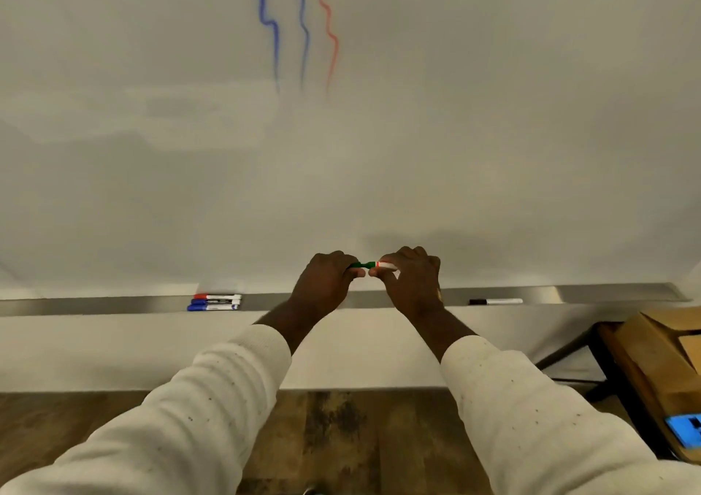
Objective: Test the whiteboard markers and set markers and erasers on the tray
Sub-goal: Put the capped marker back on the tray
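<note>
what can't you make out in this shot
Head view: green marker, mostly covered by the left hand and right hand; cap on or off unclear.
Head view: labels on the three markers on the tray, too small to read.
Head view: tops of the blue and red lines, cut by the top edge.

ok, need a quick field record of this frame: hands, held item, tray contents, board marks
held: green marker, level between both hands
left hand: grips the green cap end
right hand: grips the white barrel
tray: red marker and two blue markers at left; dark-capped marker at right
whiteboard: two blue squiggles, one red squiggle
</note>
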{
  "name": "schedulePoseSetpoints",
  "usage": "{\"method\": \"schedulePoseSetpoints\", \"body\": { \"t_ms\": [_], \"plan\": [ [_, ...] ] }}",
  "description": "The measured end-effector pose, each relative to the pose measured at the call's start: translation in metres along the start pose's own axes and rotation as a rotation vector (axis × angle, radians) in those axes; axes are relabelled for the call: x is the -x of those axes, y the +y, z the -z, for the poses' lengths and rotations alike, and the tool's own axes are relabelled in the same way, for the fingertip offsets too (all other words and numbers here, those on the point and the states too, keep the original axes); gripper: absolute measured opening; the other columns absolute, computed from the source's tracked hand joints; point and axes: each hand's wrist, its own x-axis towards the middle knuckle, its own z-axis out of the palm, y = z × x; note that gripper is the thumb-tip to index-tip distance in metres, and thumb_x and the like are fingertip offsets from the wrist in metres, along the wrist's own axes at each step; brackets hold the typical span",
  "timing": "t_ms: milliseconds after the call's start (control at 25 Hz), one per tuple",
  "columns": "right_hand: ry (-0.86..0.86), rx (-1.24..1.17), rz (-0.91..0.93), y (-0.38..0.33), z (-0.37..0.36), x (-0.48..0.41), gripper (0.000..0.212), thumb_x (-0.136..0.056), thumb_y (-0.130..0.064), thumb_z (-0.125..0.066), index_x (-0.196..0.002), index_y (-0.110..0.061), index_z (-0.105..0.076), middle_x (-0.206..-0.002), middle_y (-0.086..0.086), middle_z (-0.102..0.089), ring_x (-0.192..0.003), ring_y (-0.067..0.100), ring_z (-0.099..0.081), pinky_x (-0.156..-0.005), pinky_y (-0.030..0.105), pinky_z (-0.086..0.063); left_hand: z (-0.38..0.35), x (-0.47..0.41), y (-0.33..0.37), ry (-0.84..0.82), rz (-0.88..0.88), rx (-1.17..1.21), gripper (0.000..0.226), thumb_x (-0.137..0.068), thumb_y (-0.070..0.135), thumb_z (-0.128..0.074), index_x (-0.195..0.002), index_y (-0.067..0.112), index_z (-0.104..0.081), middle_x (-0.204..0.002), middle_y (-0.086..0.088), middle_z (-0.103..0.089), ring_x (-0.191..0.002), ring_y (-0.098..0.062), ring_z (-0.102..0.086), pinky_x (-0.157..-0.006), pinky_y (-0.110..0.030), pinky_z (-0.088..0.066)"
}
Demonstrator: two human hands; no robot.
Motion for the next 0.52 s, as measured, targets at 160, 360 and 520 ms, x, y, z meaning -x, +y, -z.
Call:
{"method": "schedulePoseSetpoints", "body": {
  "t_ms": [160, 360, 520],
  "plan": [
    [0.113, 0.037, 0.06, -0.049, 0.012, -0.041, 0.024, -0.088, -0.04, -0.062, -0.107, -0.028, -0.068, -0.097, -0.009, -0.062, -0.093, 0.015, -0.054, -0.079, 0.032, -0.03, 0.058, -0.024, -0.027, 0.221, -0.074, -0.098, 0.023, -0.095, 0.041, -0.056, -0.096, 0.02, -0.067, -0.089, 0.005, -0.065, -0.081, -0.015, -0.058, -0.077, -0.035, -0.043],
    [0.287, -0.009, 0.038, -0.103, 0.027, -0.096, 0.027, -0.079, -0.025, -0.065, -0.104, -0.025, -0.056, -0.096, -0.01, -0.061, -0.085, 0.017, -0.055, -0.08, 0.037, -0.039, 0.151, -0.063, -0.073, 0.458, -0.132, -0.215, 0.021, -0.088, 0.041, -0.067, -0.097, 0.021, -0.07, -0.112, 0.003, -0.067, -0.106, -0.016, -0.059, -0.094, -0.038, -0.039],
    [0.38, 0.04, 0.122, -0.143, 0.043, -0.132, 0.022, -0.079, -0.025, -0.064, -0.1, -0.025, -0.057, -0.091, -0.01, -0.061, -0.083, 0.018, -0.055, -0.077, 0.036, -0.038, 0.22, -0.1, -0.097, 0.543, -0.166, -0.26, 0.02, -0.089, 0.04, -0.066, -0.098, 0.022, -0.069, -0.127, 0.0, -0.061, -0.127, -0.019, -0.049, -0.105, -0.047, -0.033]
  ]
}}
